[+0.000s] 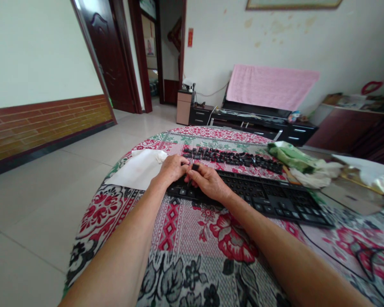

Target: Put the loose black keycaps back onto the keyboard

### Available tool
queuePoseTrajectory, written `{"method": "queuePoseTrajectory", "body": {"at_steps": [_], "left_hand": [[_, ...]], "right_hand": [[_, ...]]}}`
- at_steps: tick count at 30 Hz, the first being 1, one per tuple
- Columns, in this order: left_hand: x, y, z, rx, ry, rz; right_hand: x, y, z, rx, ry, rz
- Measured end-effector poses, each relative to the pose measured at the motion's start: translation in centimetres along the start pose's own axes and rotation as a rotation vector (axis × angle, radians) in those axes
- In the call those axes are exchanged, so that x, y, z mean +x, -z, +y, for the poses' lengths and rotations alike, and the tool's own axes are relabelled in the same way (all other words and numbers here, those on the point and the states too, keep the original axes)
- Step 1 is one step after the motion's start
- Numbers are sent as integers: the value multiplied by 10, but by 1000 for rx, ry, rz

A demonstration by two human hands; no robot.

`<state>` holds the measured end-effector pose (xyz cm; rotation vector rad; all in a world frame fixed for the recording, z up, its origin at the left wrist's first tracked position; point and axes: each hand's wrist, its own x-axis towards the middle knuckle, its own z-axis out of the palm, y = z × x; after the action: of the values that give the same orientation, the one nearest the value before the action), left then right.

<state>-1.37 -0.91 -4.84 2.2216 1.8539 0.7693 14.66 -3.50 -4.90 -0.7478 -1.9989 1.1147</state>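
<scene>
Keycaps [233, 159], black and loose, lay in a long, uneven band across the flower-patterned bench [179, 243], just beyond the keyboard [265, 192]. The keyboard stretched rightward from under the person's hands, its middle rows stripped, with caps seated along the near edge and at the right end. Over its left end the two hands were close together. The right hand [208, 180] was closed in a pinch around a small dark piece [195, 166]; the left hand [173, 168] was bent in just beside it, and from where I stood I couldn't tell whether its fingers gripped anything. A white sheet [137, 171] lay left of the keyboard, and crumpled green and white fabric [294, 158] near its far right.
</scene>
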Motion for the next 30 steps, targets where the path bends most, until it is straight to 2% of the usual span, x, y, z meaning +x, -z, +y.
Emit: {"method": "queuePoseTrajectory", "body": {"at_steps": [8, 15, 18, 20, 24, 30], "left_hand": [[0, -1, -1, -6, -4, 18], [1, 1, -1, -77, 58, 13], [0, 10, 7, -171, 12, 45], [-1, 16, 14, -283, -67, -17], [-3, 14, 26, -478, -142, -228], [-6, 4, 27, -395, -169, -289]], "right_hand": [[2, 2, 0, 83, -41, 44], [4, 10, 3, 253, -115, 264], [5, 18, 4, 278, -113, 405], [5, 23, 5, 290, -103, 458], [4, 26, 5, 283, -73, 483], [2, 23, 6, 260, -133, 471]]}}
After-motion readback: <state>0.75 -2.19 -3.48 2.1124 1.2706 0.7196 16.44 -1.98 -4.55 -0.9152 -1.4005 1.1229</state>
